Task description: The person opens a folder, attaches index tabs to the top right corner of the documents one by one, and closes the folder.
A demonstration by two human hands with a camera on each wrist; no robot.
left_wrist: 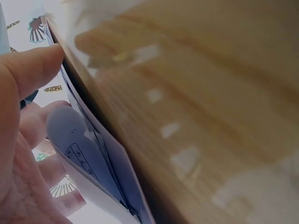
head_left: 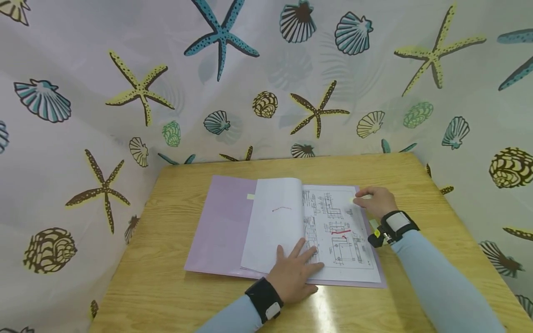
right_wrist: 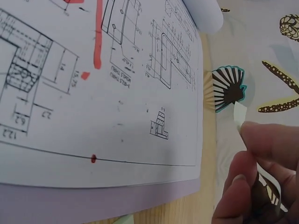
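Left hand [head_left: 293,273] lies flat on the page [head_left: 341,231]; right hand [head_left: 376,201] pinches a small tab [right_wrist: 239,114]; place it squarely at the page edge.

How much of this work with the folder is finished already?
Done: the folder lies open, and one tab sits on its left side. In hand: the right hand pinches another tab near the drawing's corner; the left hand presses the pages. Left: that tab is not yet stuck.
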